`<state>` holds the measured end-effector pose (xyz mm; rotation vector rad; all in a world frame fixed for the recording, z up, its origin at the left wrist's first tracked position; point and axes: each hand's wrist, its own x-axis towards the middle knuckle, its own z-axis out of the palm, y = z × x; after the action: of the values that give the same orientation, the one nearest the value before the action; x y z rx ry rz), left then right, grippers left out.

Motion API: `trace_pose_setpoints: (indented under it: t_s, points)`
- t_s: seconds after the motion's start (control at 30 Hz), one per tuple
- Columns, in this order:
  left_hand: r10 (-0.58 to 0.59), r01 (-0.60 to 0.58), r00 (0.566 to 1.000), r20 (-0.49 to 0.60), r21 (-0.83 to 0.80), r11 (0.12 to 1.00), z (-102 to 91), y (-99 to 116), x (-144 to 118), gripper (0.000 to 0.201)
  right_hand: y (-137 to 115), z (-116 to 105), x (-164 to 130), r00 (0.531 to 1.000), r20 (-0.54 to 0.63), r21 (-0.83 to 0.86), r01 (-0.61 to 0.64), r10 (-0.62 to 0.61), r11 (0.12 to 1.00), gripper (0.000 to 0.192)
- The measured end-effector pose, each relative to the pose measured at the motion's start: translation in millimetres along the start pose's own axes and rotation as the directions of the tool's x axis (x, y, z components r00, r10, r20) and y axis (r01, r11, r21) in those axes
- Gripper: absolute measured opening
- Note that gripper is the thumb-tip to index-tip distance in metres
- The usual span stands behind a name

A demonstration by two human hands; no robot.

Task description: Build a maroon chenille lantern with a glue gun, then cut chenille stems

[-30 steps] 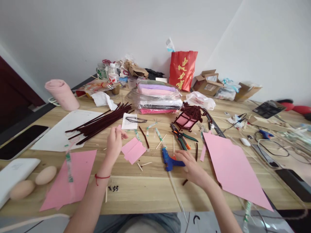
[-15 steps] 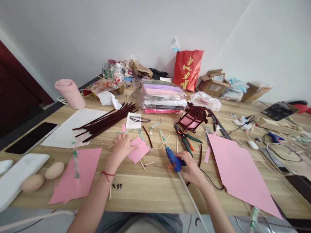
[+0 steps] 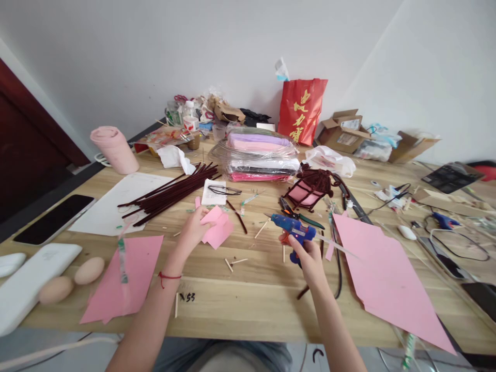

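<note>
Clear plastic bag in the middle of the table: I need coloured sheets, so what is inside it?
The clear plastic bag holds stacked sheets: purple, pink, white, dark and bright pink edges show. Only the edges show, so I cannot tell how many there are.

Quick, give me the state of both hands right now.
Left hand: closed on the pink paper.
Right hand: closed around the glue gun, lifted off the table.

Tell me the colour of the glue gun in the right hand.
Blue glue gun, orange trigger; head view.
</note>
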<state>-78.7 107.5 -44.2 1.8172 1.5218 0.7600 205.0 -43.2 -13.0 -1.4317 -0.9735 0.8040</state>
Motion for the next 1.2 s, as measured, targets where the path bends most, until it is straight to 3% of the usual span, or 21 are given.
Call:
trace_pose_setpoints:
  t_s: [0.27, 0.4, 0.5, 0.63, 0.73, 0.83, 0.9, 1.03, 1.2]
  points:
    - [-0.004, 0.003, 0.997, -0.075, -0.015, 1.000, -14.7, 3.1, -3.3, 0.017, -22.8, 12.0, 6.6, 0.993, 0.030, 0.358, -0.118, 0.115, 0.926, 0.031]
    - [0.011, -0.014, 0.996, -0.087, -0.037, 0.999, -14.0, 3.9, -2.6, 0.015, -39.5, 20.7, 3.6, 0.989, 0.075, 0.417, -0.150, 0.131, 0.897, 0.029]
    - [0.041, -0.051, 0.984, -0.176, -0.051, 0.997, -12.9, 9.2, -3.4, 0.015, -51.6, 28.6, 1.0, 0.988, 0.107, 0.440, -0.145, 0.109, 0.886, 0.031]
    - [0.128, -0.160, 0.925, -0.357, -0.061, 0.985, -10.6, 37.3, -15.3, 0.005, -57.3, 41.5, -3.6, 0.997, 0.059, 0.424, -0.062, 0.040, 0.904, 0.031]
    - [0.222, -0.279, 0.896, -0.384, -0.097, 0.955, -7.8, 71.2, -35.3, 0.011, -53.5, 51.6, -7.5, 1.000, 0.004, 0.363, 0.019, -0.022, 0.932, 0.030]
    - [0.340, -0.421, 0.824, -0.453, -0.088, 0.903, -7.8, 99.1, -53.5, 0.008, -49.3, 59.8, -11.0, 0.995, -0.029, 0.311, 0.097, -0.093, 0.945, 0.030]
    - [0.309, -0.403, 0.842, -0.442, -0.134, 0.905, -10.4, 107.5, -59.0, 0.007, -48.3, 63.6, -12.9, 0.992, -0.037, 0.300, 0.130, -0.125, 0.945, 0.029]
    - [0.123, -0.239, 0.941, -0.314, -0.367, 0.899, -17.4, 100.4, -52.9, 0.011, -48.2, 66.8, -14.1, 0.988, -0.035, 0.319, 0.152, -0.149, 0.935, 0.026]
    - [-0.071, -0.052, 0.953, -0.294, -0.392, 0.918, -18.5, 71.8, -30.7, 0.018, -42.8, 66.2, -12.2, 0.991, -0.030, 0.317, 0.130, -0.127, 0.940, 0.028]
